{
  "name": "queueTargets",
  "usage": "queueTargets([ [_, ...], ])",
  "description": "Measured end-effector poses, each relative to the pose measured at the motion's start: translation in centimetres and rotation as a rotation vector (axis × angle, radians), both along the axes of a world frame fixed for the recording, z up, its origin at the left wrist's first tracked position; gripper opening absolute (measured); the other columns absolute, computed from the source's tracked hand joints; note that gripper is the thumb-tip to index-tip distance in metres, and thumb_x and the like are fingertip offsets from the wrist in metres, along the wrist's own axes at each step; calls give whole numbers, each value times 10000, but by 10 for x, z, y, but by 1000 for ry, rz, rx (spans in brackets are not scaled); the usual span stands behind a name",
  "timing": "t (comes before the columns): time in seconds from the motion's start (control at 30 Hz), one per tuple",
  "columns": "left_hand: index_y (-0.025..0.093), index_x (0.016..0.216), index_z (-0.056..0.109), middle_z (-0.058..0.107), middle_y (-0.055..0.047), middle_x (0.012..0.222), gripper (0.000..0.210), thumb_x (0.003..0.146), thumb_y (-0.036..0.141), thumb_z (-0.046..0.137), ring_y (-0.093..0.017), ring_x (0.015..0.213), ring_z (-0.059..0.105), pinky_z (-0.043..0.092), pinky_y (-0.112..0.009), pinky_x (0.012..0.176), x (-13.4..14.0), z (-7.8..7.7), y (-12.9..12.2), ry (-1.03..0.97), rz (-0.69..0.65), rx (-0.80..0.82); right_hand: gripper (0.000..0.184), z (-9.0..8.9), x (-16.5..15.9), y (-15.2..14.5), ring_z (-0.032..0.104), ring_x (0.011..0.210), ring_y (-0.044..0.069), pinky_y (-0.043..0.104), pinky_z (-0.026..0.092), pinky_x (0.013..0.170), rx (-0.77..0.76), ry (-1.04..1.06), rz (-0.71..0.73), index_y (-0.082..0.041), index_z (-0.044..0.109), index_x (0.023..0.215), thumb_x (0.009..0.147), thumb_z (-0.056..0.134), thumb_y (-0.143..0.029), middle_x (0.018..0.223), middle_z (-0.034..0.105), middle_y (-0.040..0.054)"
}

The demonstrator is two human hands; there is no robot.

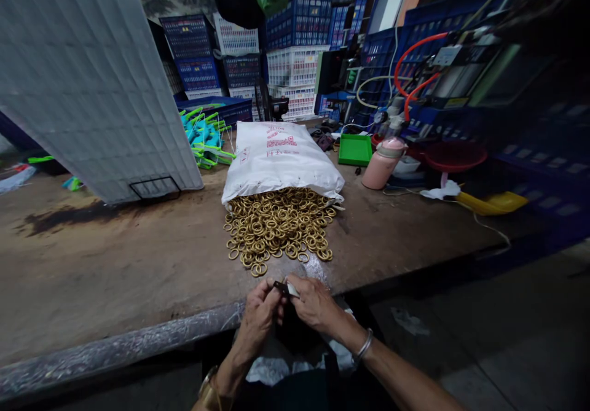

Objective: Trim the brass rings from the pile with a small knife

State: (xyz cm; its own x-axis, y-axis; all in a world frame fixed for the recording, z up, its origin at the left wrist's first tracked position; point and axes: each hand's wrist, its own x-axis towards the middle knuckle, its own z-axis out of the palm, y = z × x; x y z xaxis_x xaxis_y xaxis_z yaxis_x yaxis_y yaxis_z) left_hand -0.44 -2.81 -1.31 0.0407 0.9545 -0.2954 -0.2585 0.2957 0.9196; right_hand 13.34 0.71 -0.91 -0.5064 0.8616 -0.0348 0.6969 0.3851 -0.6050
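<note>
At the near edge of the brown wooden surface, the left hand and right hand each have a closed grip on a small dark-and-white object, near gold-coloured rings spilling from a white printed sack

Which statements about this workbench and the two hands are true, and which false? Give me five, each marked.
1. Gold-coloured rings spill from the white sack onto the table. True.
2. The left hand and right hand are buried in the rings. False: they are in front of the pile.
3. Both hands hold a small dark-and-white piece. True.
4. The sack is closed. False: its mouth is open towards the person.
5. The green tray is left of the sack. False: it is on the right.
</note>
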Motion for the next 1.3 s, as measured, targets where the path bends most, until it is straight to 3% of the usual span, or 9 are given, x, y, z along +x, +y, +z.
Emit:
queueTargets([
  [0.27, 157, 669, 503, 487, 44, 548, 308, 707, 450, 592, -45, 403, 407, 376, -170, 411, 3, 21, -12, 22, -29, 60, 214, 0, 7, 12, 504, 616, 140, 246, 255, 555, 112, -237, -62, -150, 508, 914, 750, 373, -121, 710, 594, 44],
  [0.47, 132, 709, 536, 598, -48, 742, 281, 744, 409, 569, -93, 554, 535, 437, -195, 482, 1, 4, -9, -90, -46, 19, 202, -7, 15, 35, 559, 695, 158, 254, 255, 568, 202, -281, -354, -168, 485, 963, 790, 385, -142, 798, 626, 59],
  [0.57, 127, 688, 533, 615, -60, 738, 279, 737, 398, 578, -97, 551, 552, 437, -194, 476, 3, -1, -5, -102, -31, -15, 192, -9, 15, 43, 577, 700, 179, 261, 249, 562, 187, -363, -383, -169, 469, 992, 825, 388, -218, 810, 634, 70],
  [0.7, 156, 776, 512, 616, -31, 703, 241, 663, 316, 653, -119, 553, 573, 431, -191, 426, 4, 7, -2, -296, 51, -95, 165, -10, 15, 47, 583, 694, 180, 262, 251, 560, 191, -390, -370, -175, 460, 972, 826, 391, -210, 815, 634, 75],
  [0.8, 145, 831, 548, 606, -20, 668, 245, 653, 286, 642, -114, 537, 564, 425, -192, 417, 2, 12, 0, -419, 36, -137, 166, -10, 17, 47, 572, 669, 166, 254, 249, 554, 186, -354, -342, -178, 459, 952, 794, 411, -170, 779, 628, 61],
  [0.93, 125, 655, 547, 589, -15, 656, 220, 633, 315, 656, -110, 563, 566, 416, -187, 423, 0, 9, 3, -464, 157, -182, 160, -9, 17, 36, 544, 667, 145, 232, 266, 565, 181, -164, -205, -181, 460, 914, 768, 409, -140, 745, 602, 33],
  [1.03, 144, 708, 536, 581, 4, 661, 262, 632, 356, 670, -104, 548, 559, 389, -173, 394, 1, 6, 3, -367, 248, -163, 147, -8, 11, 23, 517, 641, 133, 221, 281, 570, 145, -11, -134, -187, 462, 874, 762, 394, -121, 706, 573, 13],
  [1.17, 157, 755, 533, 513, 44, 585, 291, 666, 410, 645, -57, 446, 454, 291, -141, 351, 3, 3, 0, -203, 156, -64, 197, -5, -1, 8, 482, 589, 123, 225, 283, 565, 117, 67, -89, -192, 468, 903, 732, 418, -107, 668, 541, -12],
  [1.3, 146, 685, 542, 411, 76, 468, 314, 701, 456, 591, -36, 379, 329, 270, -156, 381, 1, -1, -2, -11, 108, 12, 82, 4, -9, 6, 462, 593, 110, 219, 302, 574, 34, 200, -102, -189, 473, 841, 801, 401, -199, 657, 507, -23],
])
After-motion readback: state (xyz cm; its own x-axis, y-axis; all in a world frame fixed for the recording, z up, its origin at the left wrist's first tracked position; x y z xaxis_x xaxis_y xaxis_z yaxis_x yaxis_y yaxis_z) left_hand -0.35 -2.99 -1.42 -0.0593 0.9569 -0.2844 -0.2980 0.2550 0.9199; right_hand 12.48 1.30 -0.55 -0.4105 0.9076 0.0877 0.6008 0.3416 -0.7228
